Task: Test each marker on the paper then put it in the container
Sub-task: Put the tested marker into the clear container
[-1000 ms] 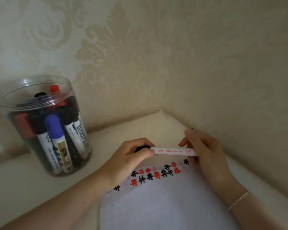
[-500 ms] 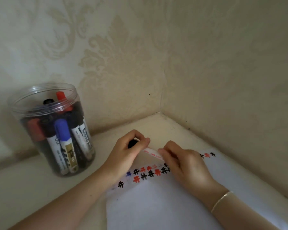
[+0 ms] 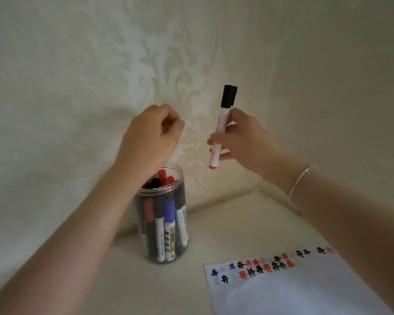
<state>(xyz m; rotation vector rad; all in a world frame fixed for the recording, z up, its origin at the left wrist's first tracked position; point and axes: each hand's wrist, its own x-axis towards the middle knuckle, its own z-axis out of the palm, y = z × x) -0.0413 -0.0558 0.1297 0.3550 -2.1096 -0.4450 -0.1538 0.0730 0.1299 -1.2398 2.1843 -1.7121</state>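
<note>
head view: the right hand (image 3: 246,142) is raised in the air, its fingers and thumb curled round the white barrel of a marker (image 3: 222,128) that it holds nearly upright, tilted a little, with the black cap (image 3: 229,96) on top and a red end pointing down. the left hand (image 3: 149,142) is up too, beside it and apart from it, curled into a loose fist that grips nothing i can make out. that fist hangs above the open mouth of the clear plastic container (image 3: 163,214), which stands on the pale surface (image 3: 123,280) near the corner of the wall, with the left wrist hiding part of its rim. the held marker is off to the right of the container's mouth and higher than it, not touching it. inside the container stand other markers, with red, black and blue caps showing through the wall and over the top. lower right lies the sheet of paper (image 3: 293,292), flat on the surface, with rows of small black, red and blue test marks along its far edge. a thin bracelet (image 3: 301,179) circles the right wrist. patterned cream wallpaper (image 3: 100,64) covers the walls behind.
</note>
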